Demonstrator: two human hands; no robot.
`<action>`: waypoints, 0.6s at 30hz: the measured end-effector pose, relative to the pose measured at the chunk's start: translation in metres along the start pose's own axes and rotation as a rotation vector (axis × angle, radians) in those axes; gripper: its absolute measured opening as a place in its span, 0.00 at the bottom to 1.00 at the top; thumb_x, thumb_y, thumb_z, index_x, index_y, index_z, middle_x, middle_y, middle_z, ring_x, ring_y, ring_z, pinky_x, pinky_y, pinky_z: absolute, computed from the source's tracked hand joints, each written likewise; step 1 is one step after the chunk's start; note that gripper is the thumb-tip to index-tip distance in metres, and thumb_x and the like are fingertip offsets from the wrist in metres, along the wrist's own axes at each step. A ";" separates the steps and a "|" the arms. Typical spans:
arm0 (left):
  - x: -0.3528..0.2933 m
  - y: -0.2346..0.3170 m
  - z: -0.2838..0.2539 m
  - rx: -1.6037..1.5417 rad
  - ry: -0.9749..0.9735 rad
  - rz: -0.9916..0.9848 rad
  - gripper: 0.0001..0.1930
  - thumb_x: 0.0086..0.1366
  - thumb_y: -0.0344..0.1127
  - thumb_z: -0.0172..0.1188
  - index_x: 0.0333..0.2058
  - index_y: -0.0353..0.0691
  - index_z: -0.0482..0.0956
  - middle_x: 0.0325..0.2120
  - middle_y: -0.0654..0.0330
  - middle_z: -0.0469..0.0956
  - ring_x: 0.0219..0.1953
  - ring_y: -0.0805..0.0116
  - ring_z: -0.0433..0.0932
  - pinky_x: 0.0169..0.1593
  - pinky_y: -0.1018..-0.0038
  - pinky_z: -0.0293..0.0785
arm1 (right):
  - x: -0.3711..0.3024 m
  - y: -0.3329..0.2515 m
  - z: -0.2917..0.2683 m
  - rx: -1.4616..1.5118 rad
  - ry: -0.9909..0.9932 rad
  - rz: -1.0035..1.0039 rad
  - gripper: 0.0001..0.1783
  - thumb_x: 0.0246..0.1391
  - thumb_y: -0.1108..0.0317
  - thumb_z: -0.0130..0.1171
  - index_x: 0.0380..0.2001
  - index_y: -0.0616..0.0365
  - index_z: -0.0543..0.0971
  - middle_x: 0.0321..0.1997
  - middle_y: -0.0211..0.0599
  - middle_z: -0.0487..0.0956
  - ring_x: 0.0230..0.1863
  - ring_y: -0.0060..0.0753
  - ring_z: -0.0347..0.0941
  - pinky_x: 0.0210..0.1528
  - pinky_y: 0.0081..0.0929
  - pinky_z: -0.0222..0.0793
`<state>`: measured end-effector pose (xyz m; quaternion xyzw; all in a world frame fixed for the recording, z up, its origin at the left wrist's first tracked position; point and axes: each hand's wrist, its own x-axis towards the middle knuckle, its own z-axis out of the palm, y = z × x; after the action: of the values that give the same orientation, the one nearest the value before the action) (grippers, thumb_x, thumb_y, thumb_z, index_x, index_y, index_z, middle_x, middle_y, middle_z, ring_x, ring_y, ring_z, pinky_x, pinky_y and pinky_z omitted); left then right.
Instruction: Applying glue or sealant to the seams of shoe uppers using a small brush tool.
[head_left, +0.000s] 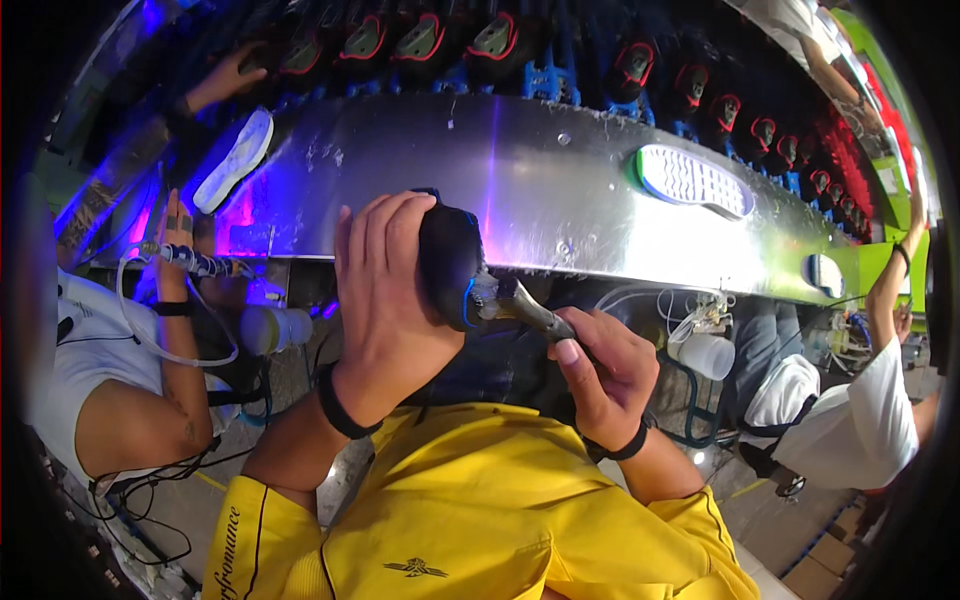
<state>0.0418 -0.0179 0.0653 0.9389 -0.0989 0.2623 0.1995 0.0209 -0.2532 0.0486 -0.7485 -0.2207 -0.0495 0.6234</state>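
My left hand (385, 285) is wrapped round a black shoe upper (446, 262), held up in front of the metal bench. A thin blue line shows along the upper's lower edge. In my right hand (608, 378) is a brush (538, 312), gripped by its handle between thumb and fingers. Its pale, clumped bristles touch the side of the upper that faces right. My left palm and the far side of the upper are hidden.
On the metal bench (390, 150) lie a white sole (234, 160), a green-and-blue-edged sole (695, 182) and another sole (826, 274). Beyond, several dark shoes (420, 38) stand on blue racks. Co-workers sit left and right, near plastic containers (703, 355) and hoses.
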 end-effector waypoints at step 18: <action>0.060 -0.036 -0.016 -0.083 -0.188 -0.060 0.34 0.44 0.24 0.71 0.55 0.34 0.75 0.51 0.44 0.78 0.57 0.38 0.77 0.62 0.53 0.74 | 0.092 0.025 -0.005 -0.092 0.015 -0.179 0.13 0.60 0.73 0.67 0.47 0.67 0.87 0.28 0.44 0.81 0.25 0.35 0.77 0.31 0.27 0.69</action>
<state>0.0960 0.0162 0.0983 0.9529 -0.0996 0.1627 0.2358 0.1145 -0.2359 0.0588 -0.7531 -0.2794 -0.1206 0.5833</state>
